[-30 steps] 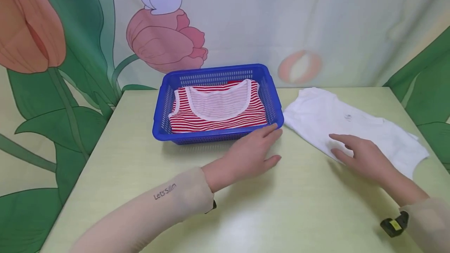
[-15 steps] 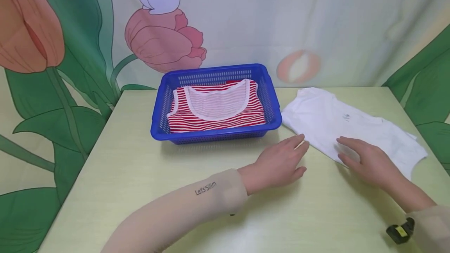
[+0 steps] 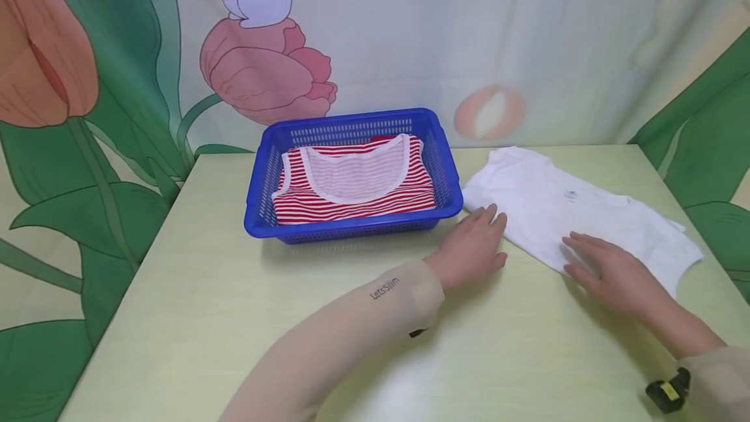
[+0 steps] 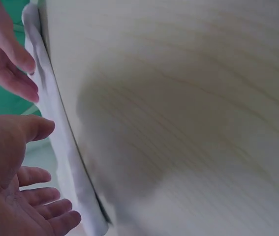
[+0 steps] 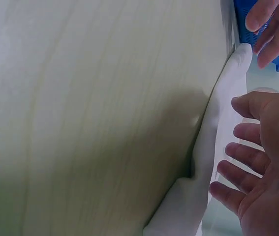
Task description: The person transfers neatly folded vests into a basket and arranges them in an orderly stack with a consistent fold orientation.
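Observation:
A folded white shirt (image 3: 545,204) with a small dark print lies slantwise on the right of the table. My left hand (image 3: 473,243) is at the shirt's left front edge, close to the basket's corner, fingers loosely extended and holding nothing. Over the shirt's front edge hovers my right hand (image 3: 615,272), its fingers spread and relaxed. In the left wrist view, my left palm (image 4: 11,182) faces the shirt's edge (image 4: 63,128) with a gap between fingers and table. The right wrist view has the right palm (image 5: 272,167) beside the cloth (image 5: 215,128), gripping nothing.
Left of the shirt stands a blue plastic basket (image 3: 351,223) with a folded red-and-white striped tank top (image 3: 357,204) inside. The pale green table (image 3: 193,305) meets a curtain (image 3: 398,31) printed with tulips at its back edge.
My left hand has moved right from the basket's front corner to the white shirt's left edge. The right hand has stayed over the shirt with little movement. The basket and the shirt remain in place.

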Demonstrator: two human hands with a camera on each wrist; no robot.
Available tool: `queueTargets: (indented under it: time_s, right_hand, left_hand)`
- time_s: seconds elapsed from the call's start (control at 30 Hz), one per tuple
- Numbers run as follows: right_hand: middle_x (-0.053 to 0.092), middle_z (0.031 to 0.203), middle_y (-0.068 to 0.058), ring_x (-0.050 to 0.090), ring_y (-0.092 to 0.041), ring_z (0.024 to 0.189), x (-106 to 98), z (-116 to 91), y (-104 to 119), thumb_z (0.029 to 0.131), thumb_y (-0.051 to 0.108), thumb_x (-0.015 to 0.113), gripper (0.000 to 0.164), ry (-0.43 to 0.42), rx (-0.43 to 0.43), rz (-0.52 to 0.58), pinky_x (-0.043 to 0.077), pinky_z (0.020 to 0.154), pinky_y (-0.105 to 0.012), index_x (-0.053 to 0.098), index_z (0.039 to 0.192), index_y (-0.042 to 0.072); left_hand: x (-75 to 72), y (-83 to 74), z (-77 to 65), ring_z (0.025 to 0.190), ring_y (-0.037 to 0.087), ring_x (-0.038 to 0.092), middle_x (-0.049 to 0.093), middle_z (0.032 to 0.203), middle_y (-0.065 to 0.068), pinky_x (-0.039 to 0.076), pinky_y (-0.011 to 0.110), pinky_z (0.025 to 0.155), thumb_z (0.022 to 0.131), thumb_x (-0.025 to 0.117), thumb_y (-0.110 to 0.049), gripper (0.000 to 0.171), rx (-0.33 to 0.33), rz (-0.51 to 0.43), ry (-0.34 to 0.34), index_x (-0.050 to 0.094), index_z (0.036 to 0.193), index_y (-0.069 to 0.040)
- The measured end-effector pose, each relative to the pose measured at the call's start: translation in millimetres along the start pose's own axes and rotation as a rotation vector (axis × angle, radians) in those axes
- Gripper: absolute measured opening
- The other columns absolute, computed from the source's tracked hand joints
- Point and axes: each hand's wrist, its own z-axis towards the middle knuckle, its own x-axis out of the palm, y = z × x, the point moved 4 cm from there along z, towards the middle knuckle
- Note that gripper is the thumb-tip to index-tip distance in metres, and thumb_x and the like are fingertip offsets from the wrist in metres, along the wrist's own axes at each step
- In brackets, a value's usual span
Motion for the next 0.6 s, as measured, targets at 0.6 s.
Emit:
queueTargets:
  time_s: [0.6]
  right_hand:
    - [0.041,0.137,-0.014,0.035,-0.038,0.125,10,-9,-12,0.091,0.031,0.063,0.047,0.039,-0.005,-0.046,0.032,0.096,-0.055,0.049,0.131,0.010]
  left_hand:
    - [20.4,-1.1,30.6,0.114,0.015,0.038,0.043,0.114,-0.003,0.032,0.029,0.094,0.092,0.052,-0.048,0.041,-0.064,-0.031,0.056,0.049,0.120,-0.019]
